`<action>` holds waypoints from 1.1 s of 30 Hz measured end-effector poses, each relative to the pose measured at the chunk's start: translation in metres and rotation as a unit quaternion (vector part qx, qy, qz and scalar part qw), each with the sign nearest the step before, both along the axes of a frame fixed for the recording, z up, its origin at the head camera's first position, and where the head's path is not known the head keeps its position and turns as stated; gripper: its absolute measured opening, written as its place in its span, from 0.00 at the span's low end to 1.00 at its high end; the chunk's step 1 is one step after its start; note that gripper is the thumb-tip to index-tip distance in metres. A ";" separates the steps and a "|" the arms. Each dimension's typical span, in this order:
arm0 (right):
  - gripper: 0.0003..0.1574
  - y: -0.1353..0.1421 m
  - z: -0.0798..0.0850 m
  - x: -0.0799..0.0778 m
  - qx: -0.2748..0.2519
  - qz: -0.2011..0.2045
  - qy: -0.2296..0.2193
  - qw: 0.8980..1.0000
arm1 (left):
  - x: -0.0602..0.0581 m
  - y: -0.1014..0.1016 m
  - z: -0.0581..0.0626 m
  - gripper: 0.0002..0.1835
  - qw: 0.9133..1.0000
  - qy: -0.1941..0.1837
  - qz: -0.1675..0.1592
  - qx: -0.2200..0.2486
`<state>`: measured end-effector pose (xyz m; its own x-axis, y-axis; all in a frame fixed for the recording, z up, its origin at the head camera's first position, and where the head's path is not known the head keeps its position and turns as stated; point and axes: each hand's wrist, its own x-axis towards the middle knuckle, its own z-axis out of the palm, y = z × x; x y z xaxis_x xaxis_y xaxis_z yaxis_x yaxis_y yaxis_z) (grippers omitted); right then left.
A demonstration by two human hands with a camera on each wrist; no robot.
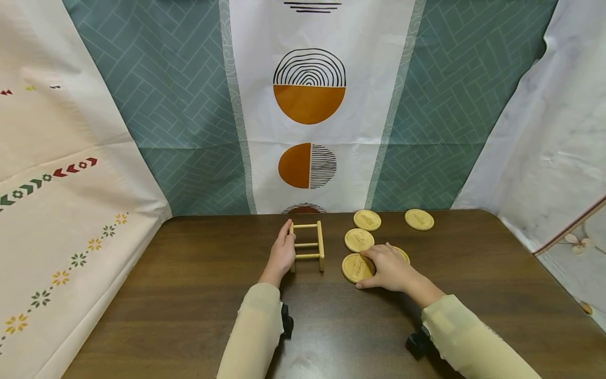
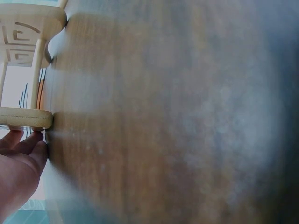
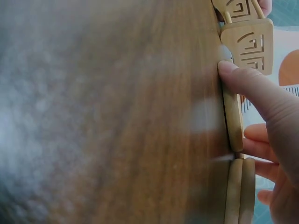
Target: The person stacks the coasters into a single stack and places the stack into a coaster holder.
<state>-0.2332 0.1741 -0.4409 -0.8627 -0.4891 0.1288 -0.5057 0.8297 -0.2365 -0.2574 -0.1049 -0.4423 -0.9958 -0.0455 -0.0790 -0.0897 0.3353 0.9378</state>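
Observation:
At the middle of the table stands a small wooden rack (image 1: 321, 245) with rungs between two side panels; the left wrist view shows a cut-out pattern in one panel (image 2: 28, 32). My left hand (image 1: 282, 255) holds the rack by its left side, fingertips against the panel's outer face. To the right, my right hand (image 1: 390, 267) spans a round wooden coaster (image 1: 356, 268) with engraved lettering. The thumb lies at its near edge and the fingers at its far side. In the right wrist view this coaster (image 3: 232, 116) lies low over the tabletop.
Beyond the held coaster lie a second coaster (image 1: 359, 240) and a third (image 1: 367, 220). Another coaster (image 1: 419, 219) sits farther right, near the back edge. One more (image 1: 403, 254) is partly hidden behind my right hand. Patterned cloths (image 1: 199, 105) hang around the brown table (image 1: 189, 295).

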 end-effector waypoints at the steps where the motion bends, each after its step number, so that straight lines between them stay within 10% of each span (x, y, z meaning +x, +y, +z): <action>1: 0.52 0.000 0.000 0.000 -0.002 0.000 -0.002 1.000 | 0.000 0.000 0.000 0.26 1.000 0.001 -0.001 0.000; 33: 0.52 0.009 0.000 -0.001 -0.068 -0.015 0.022 0.997 | 0.000 0.000 -0.002 0.26 1.000 0.005 -0.002 -0.007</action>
<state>-0.2338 0.1836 -0.4414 -0.8688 -0.4386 0.2299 -0.4934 0.8060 -0.3270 -0.2575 -0.1045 -0.4445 -0.9968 -0.0433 -0.0679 -0.0788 0.3492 0.9337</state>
